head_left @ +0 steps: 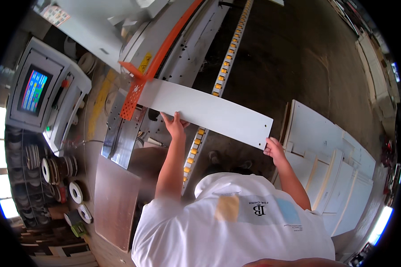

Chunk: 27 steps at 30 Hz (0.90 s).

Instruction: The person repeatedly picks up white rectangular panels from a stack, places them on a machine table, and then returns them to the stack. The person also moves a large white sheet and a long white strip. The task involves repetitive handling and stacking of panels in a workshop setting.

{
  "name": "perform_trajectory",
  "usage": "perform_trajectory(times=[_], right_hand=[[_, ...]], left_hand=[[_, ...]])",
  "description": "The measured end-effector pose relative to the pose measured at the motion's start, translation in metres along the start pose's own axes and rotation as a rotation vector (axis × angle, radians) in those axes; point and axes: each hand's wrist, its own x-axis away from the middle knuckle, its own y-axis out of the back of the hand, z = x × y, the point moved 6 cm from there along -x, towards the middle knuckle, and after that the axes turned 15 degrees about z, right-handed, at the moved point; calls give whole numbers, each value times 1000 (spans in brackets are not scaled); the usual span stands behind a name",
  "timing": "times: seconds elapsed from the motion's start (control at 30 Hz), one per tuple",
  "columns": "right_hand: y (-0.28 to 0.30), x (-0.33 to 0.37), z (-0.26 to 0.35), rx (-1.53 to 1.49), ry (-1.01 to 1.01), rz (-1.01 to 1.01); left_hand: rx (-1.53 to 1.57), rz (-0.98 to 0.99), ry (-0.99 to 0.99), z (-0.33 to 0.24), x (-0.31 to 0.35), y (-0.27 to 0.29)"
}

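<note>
A long white board (209, 111) with small dark holes near its right end lies across the machine's bed and the roller rail. Its far left end meets an orange perforated guard (133, 95). My left hand (175, 126) is against the board's near long edge, with fingers spread and fingertips touching it; some fingers are partly hidden. My right hand (274, 148) is closed on the board's near right corner, the thumb and fingers pinching the end.
The roller rail (224, 71) with yellow rollers runs under the board. At left stands a control panel (33, 91) with a lit screen, above several tape rolls (75, 192). White panels (325, 133) are stacked at right. A brown flat surface (113, 200) lies at lower left.
</note>
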Motion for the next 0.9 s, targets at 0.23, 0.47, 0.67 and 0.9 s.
perform_trajectory(times=[0.23,0.47,0.67,0.9], right_hand=[[24,0,13,-195,281,-56],[98,56,-69,297,177,-310],[224,131,-190,230,26,-637],[406,262,-246,400,-294,-1129]], left_hand=[[10,68,68,21,-72,-9],[-360,179,-63,21,-36,-76],[-276,599,405,129,93,-165],[-230,1162,1169,270,179,-119]])
